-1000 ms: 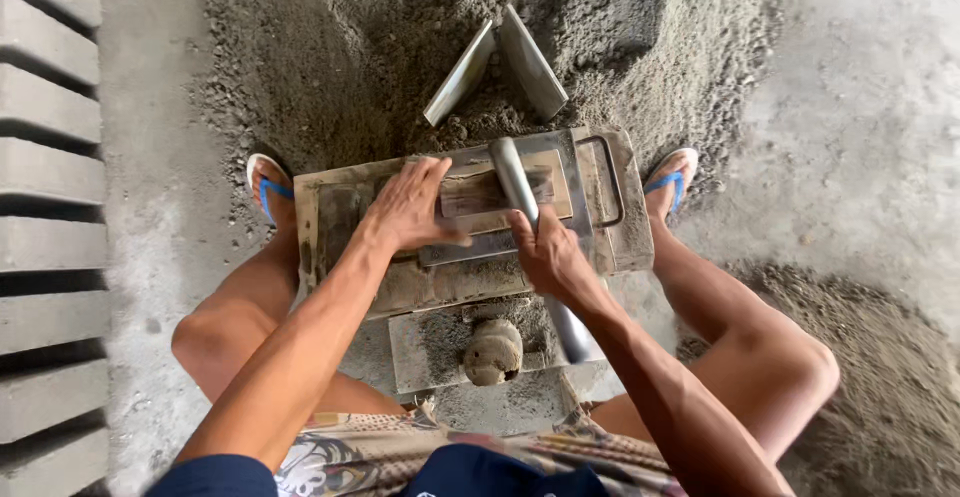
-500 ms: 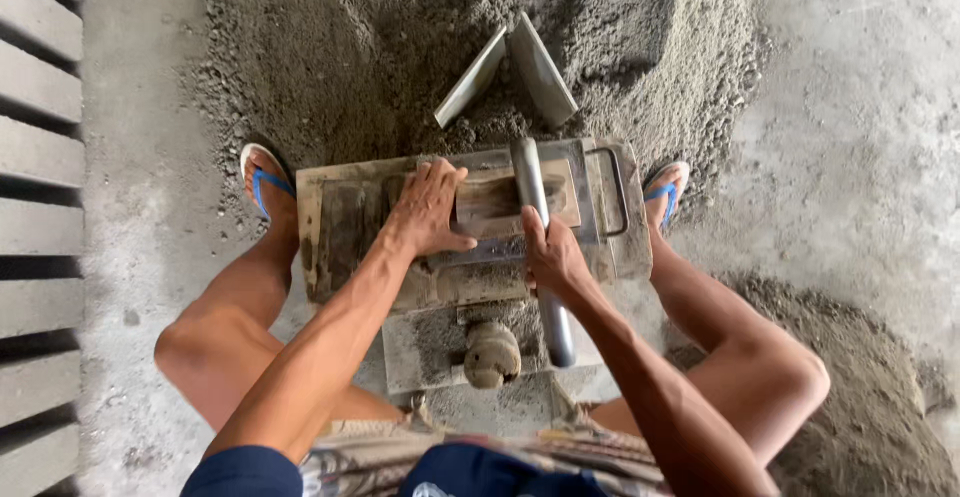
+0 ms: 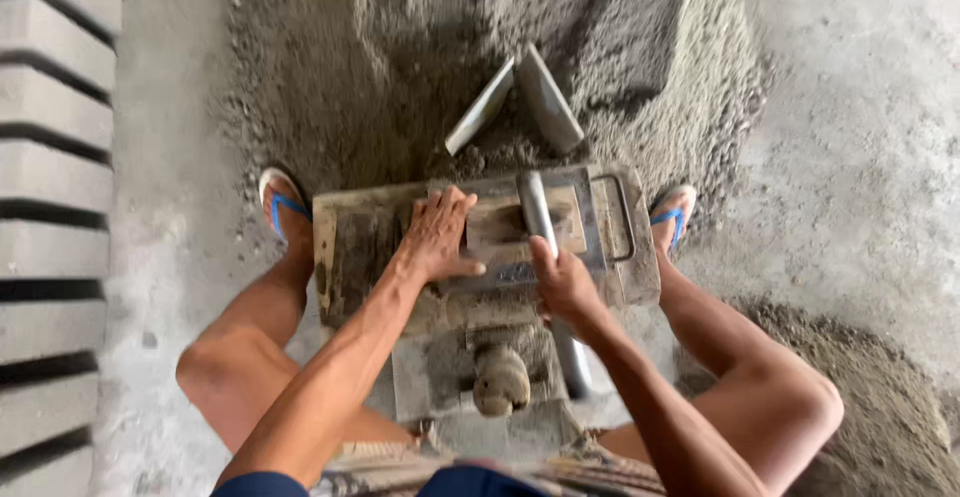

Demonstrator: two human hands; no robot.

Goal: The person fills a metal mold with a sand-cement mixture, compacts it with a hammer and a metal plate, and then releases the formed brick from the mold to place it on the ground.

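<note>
The person's left hand [image 3: 437, 237] and right hand [image 3: 562, 282] are bare, as are both forearms and both legs below the knee. Dark blue short sleeves [image 3: 262, 484] show at the bottom edge of the frame, above patterned shorts [image 3: 590, 467]. Each foot wears a white flip-flop with blue straps [image 3: 282, 202], dusted grey.

- Bare grey concrete floor [image 3: 850, 157], dusty and mottled, lit by soft even daylight.
- Large heap of damp grey sand mix [image 3: 420, 67] spread across the top.
- Smaller mound [image 3: 890, 407] at lower right.
- Row of grey cast blocks [image 3: 50, 187] along the left edge, dark gaps between.
</note>
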